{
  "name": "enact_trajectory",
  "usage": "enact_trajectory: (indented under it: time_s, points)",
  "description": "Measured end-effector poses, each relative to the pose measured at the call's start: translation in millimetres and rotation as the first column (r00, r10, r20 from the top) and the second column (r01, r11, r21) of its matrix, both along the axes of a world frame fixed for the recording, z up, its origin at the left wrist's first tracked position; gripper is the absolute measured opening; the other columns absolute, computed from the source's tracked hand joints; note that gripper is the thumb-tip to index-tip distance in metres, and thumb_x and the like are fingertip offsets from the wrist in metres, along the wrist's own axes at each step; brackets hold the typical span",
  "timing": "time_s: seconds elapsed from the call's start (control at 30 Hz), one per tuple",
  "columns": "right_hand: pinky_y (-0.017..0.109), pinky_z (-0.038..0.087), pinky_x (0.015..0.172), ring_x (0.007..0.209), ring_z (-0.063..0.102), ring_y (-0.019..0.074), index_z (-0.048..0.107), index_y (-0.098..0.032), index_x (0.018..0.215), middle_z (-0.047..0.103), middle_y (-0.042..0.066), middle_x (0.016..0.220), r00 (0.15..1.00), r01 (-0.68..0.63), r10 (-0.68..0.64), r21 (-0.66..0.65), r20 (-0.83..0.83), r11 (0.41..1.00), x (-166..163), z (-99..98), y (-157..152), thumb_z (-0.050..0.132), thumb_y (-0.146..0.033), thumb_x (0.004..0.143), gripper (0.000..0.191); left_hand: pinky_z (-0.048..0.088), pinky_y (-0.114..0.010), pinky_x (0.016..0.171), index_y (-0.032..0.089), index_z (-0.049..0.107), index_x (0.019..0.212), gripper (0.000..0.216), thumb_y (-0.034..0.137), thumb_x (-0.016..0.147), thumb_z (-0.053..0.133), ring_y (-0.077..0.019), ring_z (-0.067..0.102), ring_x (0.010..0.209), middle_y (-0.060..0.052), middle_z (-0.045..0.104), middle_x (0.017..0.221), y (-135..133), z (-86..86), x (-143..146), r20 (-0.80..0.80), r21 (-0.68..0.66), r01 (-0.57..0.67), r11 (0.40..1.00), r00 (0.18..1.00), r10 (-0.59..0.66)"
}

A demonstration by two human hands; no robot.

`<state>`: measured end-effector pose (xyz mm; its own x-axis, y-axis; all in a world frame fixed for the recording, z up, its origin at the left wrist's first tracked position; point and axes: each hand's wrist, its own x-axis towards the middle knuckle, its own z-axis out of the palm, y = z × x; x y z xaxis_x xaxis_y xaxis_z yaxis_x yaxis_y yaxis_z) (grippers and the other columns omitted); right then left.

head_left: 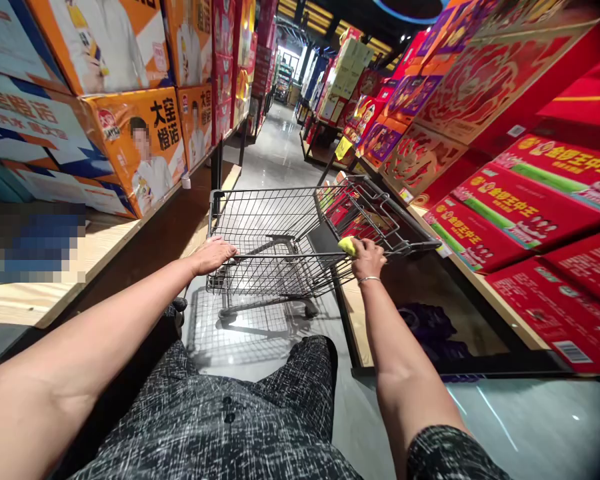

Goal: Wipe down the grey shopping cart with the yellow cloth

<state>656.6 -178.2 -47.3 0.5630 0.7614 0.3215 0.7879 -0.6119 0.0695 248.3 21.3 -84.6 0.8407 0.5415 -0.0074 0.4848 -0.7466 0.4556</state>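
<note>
- Dead centre of my remote view I have the wire shopping cart, sitting on the aisle floor, its near top rail running between my two hands.
- At 9 o'clock, my left hand rests on the cart's corner by that rail; its fingers lie stretched and close together, and I cannot tell whether they wrap underneath.
- At 3 o'clock, just right of centre, my right hand has its fingers bent and gathered around a yellow cloth, which pokes out toward 9 o'clock over the rail.
- I cannot tell how hard those fingertips press, since they are partly hidden.
- A thin bracelet circles the right wrist.
- Toward 10 o'clock I see stacked orange cartons; farther out at 3 o'clock, red boxes stand on display.
- At 4 o'clock, dark purple items lie low under the right-hand shelf.
</note>
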Motion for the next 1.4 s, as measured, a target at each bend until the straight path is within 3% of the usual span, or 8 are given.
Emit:
enact_trajectory:
  time_s: [0.17,0.4,0.57,0.7,0.93,1.1,1.27,1.4]
  points:
    - [0.037,0.035,0.087,0.115,0.032,0.0274,0.048,-0.037,0.141,0.038,0.006,0.141,0.994,0.066,-0.055,0.112,-0.098,0.992,-38,-14.3,13,0.047,-0.013,0.081,0.065,0.019,-0.040,0.118,0.026,0.070,0.095,0.053,0.040,0.101,0.020,-0.0185,0.058,0.113,0.000,0.071,0.110,2,-4.9,4,0.018,0.045,-0.063,0.997,0.998,0.062]
    - [0.042,0.027,0.106,0.128,0.025,0.0279,0.041,-0.041,0.147,0.035,0.001,0.149,0.921,-0.365,0.382,0.172,-0.077,0.915,-180,-65.4,49,0.045,-0.018,0.089,0.062,0.022,-0.040,0.114,0.026,0.071,0.091,0.058,0.043,0.101,0.016,-0.0192,0.058,0.114,0.000,0.072,0.107,11,0.8,3,-0.065,0.051,-0.071,0.996,0.995,0.075]
    - [0.045,0.022,0.110,0.131,0.027,0.0268,0.045,-0.051,0.141,0.041,0.000,0.145,0.867,-0.474,0.489,0.145,-0.098,0.869,-195,-89.9,61,0.039,-0.021,0.097,0.054,0.024,-0.038,0.112,0.025,0.068,0.087,0.057,0.046,0.101,0.017,-0.0190,0.061,0.110,0.000,0.074,0.102,18,6.4,-3,-0.088,0.033,-0.111,0.993,0.990,0.113]
    - [0.049,0.021,0.110,0.131,0.030,0.0263,0.043,-0.055,0.140,0.045,0.001,0.142,0.822,-0.553,0.560,0.091,-0.105,0.828,-208,-131.9,68,0.041,-0.023,0.099,0.052,0.026,-0.038,0.110,0.025,0.068,0.079,0.058,0.047,0.101,0.019,-0.0191,0.063,0.107,0.001,0.076,0.092,21,4.8,-8,-0.072,0.043,-0.144,0.989,0.987,0.146]
    - [0.052,0.025,0.110,0.132,0.032,0.0272,0.040,-0.049,0.144,0.042,-0.001,0.150,0.657,-0.753,0.718,-0.144,-0.231,0.642,-235,-200.6,76,0.036,-0.029,0.102,0.047,0.034,-0.041,0.102,0.024,0.071,0.073,0.066,0.053,0.097,0.016,-0.0231,0.064,0.100,-0.002,0.076,0.087,24,0.1,-14,-0.019,0.113,-0.181,0.977,0.983,0.185]
    - [0.048,0.027,0.110,0.129,0.037,0.0228,0.055,-0.043,0.131,0.048,-0.003,0.145,0.562,-0.825,0.755,-0.293,-0.338,0.483,-234,-207.9,77,0.039,-0.023,0.100,0.040,0.038,-0.043,0.096,0.022,0.066,0.071,0.060,0.058,0.093,0.024,-0.0269,0.060,0.098,-0.006,0.072,0.087,20,3.8,-16,-0.019,0.235,-0.224,0.946,0.972,0.235]
    - [0.048,0.030,0.104,0.124,0.039,0.0244,0.061,-0.039,0.125,0.052,-0.001,0.140,0.591,-0.805,0.737,-0.303,-0.327,0.510,-232,-196.1,75,0.041,-0.024,0.100,0.036,0.031,-0.042,0.106,0.023,0.069,0.099,0.052,0.048,0.096,0.023,-0.0260,0.051,0.119,-0.007,0.068,0.115,29,-0.5,-24,-0.008,0.310,-0.147,0.939,0.988,0.157]
    - [0.044,0.032,0.098,0.119,0.038,0.0238,0.055,-0.044,0.133,0.054,0.002,0.138,0.628,-0.778,0.771,-0.059,-0.110,0.625,-197,-139.9,67,0.045,-0.029,0.100,0.038,0.022,-0.047,0.113,0.023,0.061,0.125,0.048,0.044,0.096,0.029,-0.0281,0.036,0.136,-0.008,0.061,0.131,37,-4.3,-29,0.014,0.316,-0.220,0.923,0.974,0.227]
